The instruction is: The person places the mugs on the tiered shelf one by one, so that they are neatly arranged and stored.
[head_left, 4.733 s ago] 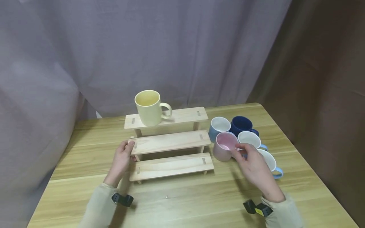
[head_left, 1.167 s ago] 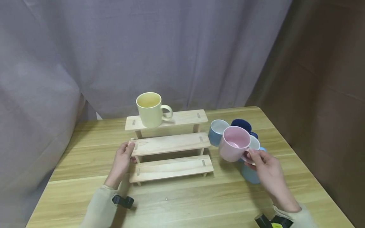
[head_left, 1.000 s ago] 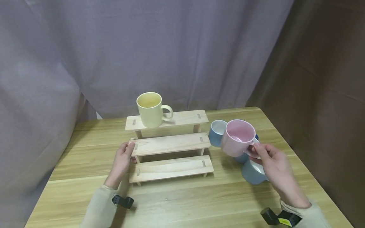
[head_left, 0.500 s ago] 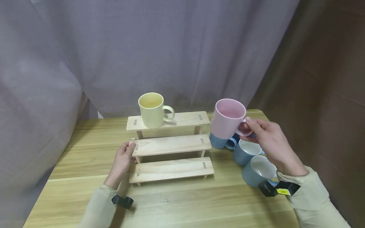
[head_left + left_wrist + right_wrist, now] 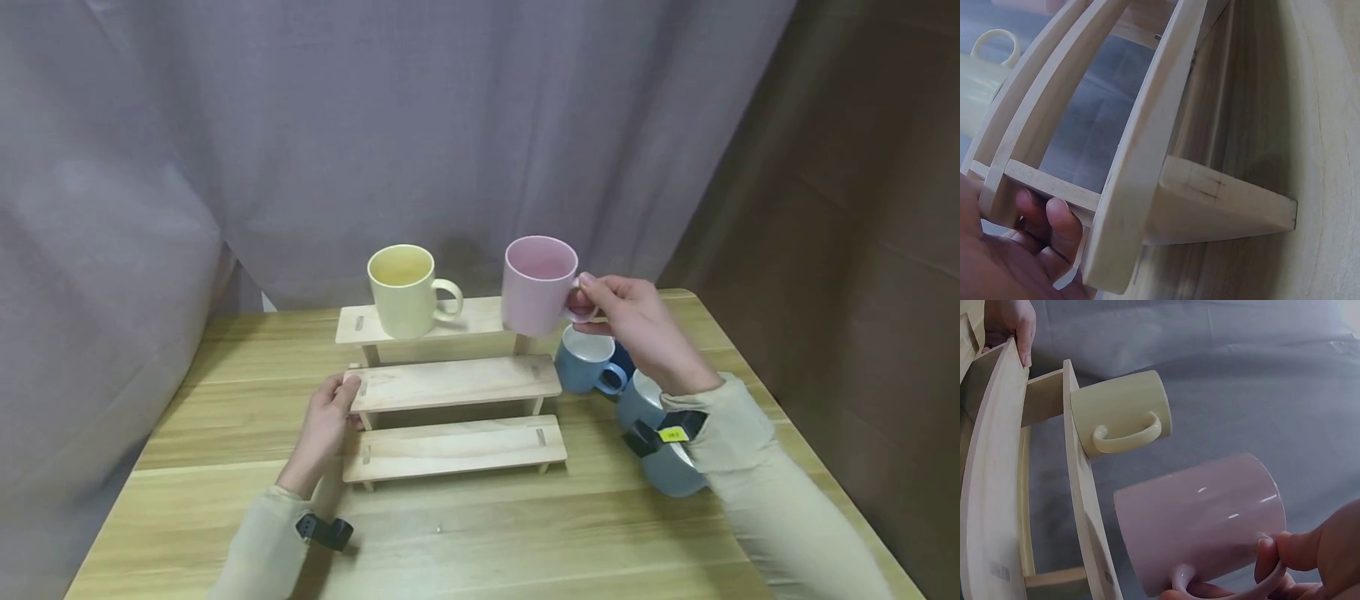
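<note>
My right hand (image 5: 637, 325) pinches the handle of a pink mug (image 5: 536, 292), upright over the right end of the top step of a three-step wooden rack (image 5: 450, 450). In the right wrist view a gap shows between the pink mug's base (image 5: 1132, 544) and the top board. A pale yellow mug (image 5: 405, 296) stands on the left part of that step, its handle to the right. With thumb on top and fingers beneath, my left hand (image 5: 324, 425) grips the left end of the middle step (image 5: 450, 382). The left wrist view shows fingers (image 5: 1063, 225) curled under that step.
Right of the rack, a blue mug with a white inside (image 5: 585, 358) stands beside a dark navy mug, mostly hidden. Two more blue mugs (image 5: 671, 471) sit nearer, partly behind my right wrist. A grey curtain (image 5: 450, 125) hangs behind the wooden table (image 5: 225, 400).
My right hand took the pink mug by its handle, lifted it from the cluster of mugs and carried it left and back over the top step. My left hand keeps its grip on the rack.
</note>
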`<action>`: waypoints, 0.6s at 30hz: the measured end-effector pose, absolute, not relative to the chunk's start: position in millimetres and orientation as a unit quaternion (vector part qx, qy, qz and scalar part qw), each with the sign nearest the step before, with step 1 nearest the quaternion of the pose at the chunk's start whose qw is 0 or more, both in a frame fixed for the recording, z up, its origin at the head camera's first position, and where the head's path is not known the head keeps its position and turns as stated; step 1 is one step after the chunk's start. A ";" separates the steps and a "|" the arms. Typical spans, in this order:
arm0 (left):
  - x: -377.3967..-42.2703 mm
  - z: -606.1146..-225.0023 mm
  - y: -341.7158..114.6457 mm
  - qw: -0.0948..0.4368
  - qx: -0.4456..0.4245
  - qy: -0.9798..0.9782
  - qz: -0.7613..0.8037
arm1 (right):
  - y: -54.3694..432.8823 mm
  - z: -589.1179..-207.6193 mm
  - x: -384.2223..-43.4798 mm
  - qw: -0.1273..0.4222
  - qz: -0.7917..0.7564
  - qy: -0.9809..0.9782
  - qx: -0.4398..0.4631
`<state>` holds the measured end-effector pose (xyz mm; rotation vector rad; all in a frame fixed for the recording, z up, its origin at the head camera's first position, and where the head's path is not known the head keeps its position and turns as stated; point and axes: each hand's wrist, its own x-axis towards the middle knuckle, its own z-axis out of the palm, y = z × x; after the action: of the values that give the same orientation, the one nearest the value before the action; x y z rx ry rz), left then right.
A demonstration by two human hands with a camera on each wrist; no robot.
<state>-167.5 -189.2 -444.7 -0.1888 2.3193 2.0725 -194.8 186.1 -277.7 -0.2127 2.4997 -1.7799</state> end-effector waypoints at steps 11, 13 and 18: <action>-168.7 -448.3 -186.9 0.002 -0.062 0.736 0.674 | 162.9 -282.1 -217.5 0.038 -0.581 0.811 -0.058; -168.9 -448.7 -187.2 0.001 -0.061 0.740 0.670 | 159.2 -284.9 -220.3 0.040 -0.590 0.804 -0.058; -168.7 -449.4 -188.6 0.000 -0.062 0.744 0.665 | 151.6 -290.9 -227.1 0.047 -0.612 0.787 -0.070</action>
<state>-168.7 -188.6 -449.4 -0.1952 2.3370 2.0906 -227.1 151.6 -290.9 -0.2127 2.4004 -1.8665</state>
